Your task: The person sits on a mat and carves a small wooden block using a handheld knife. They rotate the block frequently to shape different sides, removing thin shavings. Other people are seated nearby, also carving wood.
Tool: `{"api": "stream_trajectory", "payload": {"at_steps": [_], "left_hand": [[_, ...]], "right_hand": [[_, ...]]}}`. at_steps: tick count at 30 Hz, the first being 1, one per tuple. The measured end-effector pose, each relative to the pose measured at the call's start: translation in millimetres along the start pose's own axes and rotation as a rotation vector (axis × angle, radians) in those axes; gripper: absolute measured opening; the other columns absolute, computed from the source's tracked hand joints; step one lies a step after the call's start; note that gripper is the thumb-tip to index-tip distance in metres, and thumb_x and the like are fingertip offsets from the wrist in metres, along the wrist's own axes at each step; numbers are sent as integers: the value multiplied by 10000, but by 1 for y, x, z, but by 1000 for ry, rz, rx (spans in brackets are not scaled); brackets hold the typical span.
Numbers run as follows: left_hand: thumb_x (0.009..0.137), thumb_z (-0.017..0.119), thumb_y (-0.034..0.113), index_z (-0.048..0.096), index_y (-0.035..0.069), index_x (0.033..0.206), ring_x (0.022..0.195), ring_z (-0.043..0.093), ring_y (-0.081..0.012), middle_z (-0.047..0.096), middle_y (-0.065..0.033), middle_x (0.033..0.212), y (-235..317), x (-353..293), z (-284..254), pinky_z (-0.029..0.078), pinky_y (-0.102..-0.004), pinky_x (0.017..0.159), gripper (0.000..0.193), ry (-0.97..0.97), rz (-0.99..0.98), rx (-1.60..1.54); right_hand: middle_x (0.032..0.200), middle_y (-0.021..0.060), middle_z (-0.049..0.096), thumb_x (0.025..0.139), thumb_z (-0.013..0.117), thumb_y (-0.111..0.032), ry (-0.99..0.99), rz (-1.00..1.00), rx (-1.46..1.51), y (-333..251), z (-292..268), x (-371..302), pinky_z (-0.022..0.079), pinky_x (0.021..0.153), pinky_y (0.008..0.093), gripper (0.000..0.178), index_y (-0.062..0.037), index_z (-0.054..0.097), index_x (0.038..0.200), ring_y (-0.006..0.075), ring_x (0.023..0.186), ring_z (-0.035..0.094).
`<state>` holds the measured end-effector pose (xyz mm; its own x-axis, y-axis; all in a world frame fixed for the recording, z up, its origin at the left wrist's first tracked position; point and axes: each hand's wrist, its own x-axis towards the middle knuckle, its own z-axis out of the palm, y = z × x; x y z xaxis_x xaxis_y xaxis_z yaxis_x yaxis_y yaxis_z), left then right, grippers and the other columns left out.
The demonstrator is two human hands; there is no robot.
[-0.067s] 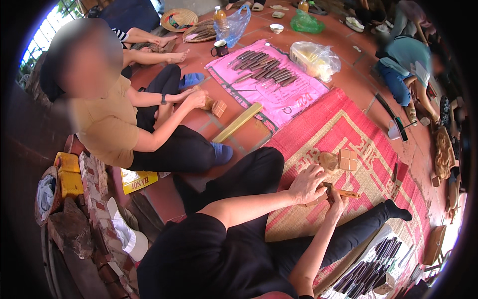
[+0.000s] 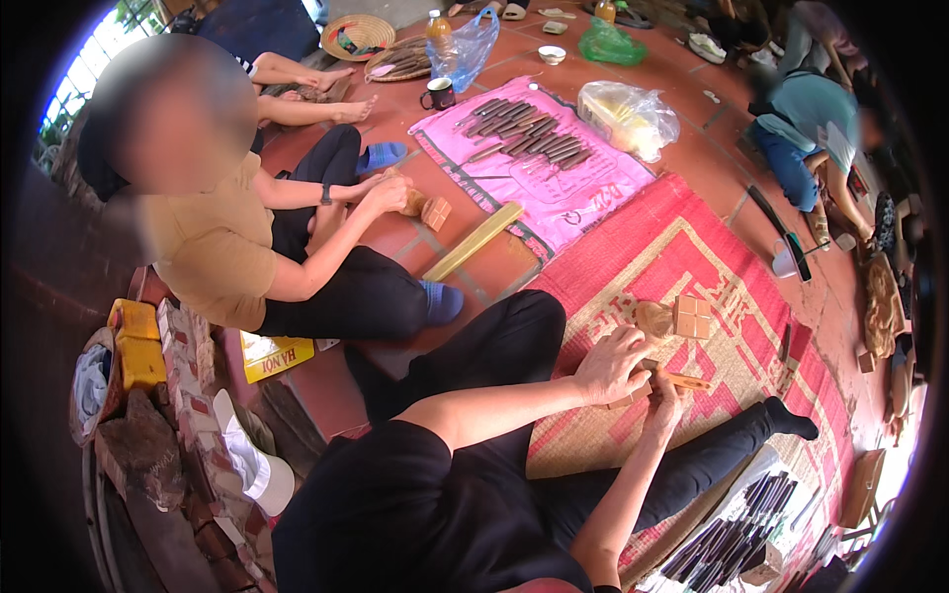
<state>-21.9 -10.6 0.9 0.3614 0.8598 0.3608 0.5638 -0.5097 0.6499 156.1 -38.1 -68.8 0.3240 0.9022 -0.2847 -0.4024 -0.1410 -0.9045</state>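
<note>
My left hand (image 2: 611,367) is over the mat with its fingers bent down and closed; what lies under the fingertips is hidden. Close to its right, my right hand (image 2: 668,397) grips a tool with a flat, orange-brown wooden handle (image 2: 690,381). The handle points right, while the tool's working end is lost between my hands. Partly covered below my left hand is a brown wooden block (image 2: 629,398). Just beyond my fingers rest a rounded light-wood piece (image 2: 653,316) and a square wooden block (image 2: 692,317) marked with crossing lines.
I sit on a red and tan woven mat (image 2: 633,257). Many dark carving tools (image 2: 732,534) lie by my right leg; more tools (image 2: 529,133) cover a pink cloth (image 2: 603,203). A seated person (image 2: 213,227) at left handles a wooden piece. A yellow bar (image 2: 474,242) lies between us.
The end of the wooden handle has shifted slightly left and up with my right hand. My left hand stays practically in place.
</note>
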Motion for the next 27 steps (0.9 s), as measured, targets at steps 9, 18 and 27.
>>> {"api": "stream_trajectory", "payload": {"at_steps": [9,18,27], "left_hand": [[810,675,261,562,60,1224,1229,463,-331,491,-140,1228,-2,-2,0,481,-468,950,474,-36,-51,-22],[819,689,253,585,55,1209,1205,493,-311,528,-131,1200,2,0,4,471,-464,955,449,43,58,33],[842,667,213,601,30,1163,1110,536,-340,566,-146,1147,1,6,-7,449,-451,959,375,38,115,-9]], "right_hand": [[877,60,683,850,680,-137,-27,-3,-40,0,-1,2,533,661,274,269,-10,631,1082,145,756,654],[881,51,689,869,674,-108,79,2,75,-4,-19,-11,545,596,283,161,-59,625,1013,158,671,655],[746,64,673,777,677,-74,180,-31,-41,-18,-1,-25,487,591,265,127,1,663,878,137,623,606]]}}
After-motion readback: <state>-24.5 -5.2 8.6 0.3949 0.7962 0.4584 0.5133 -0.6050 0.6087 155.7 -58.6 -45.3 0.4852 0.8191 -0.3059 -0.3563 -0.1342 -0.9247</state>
